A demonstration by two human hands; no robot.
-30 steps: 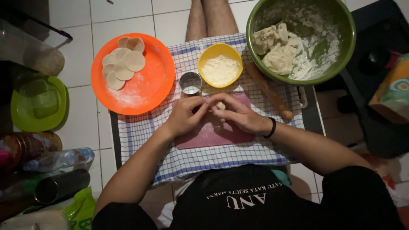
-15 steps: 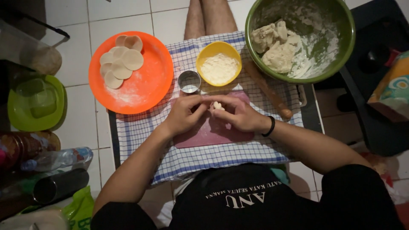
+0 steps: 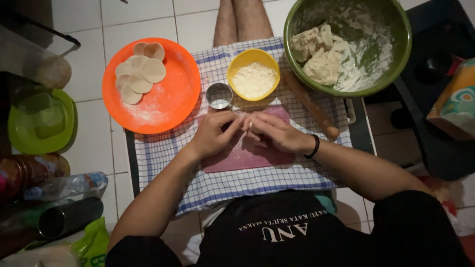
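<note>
Over the pink board (image 3: pixel 257 155), the left hand (image 3: pixel 213 134) and right hand (image 3: pixel 277 133) meet fingertip to fingertip, pinching a small pale dough piece (image 3: pixel 250 123) between them. Just beyond stand a metal cup (image 3: pixel 218 95) and a yellow flour bowl (image 3: pixel 253 74); far left, an orange plate (image 3: pixel 168 99) of dough rounds (image 3: pixel 141 71).

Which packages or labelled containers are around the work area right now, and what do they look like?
Carton: far right edge, boxy, orange and teal print.
Plastic bottle: lower left, lying down, clear, blue label.
Jar: left edge, on its side, red-brown.
Green bag: bottom left, crumpled, printed.
</note>
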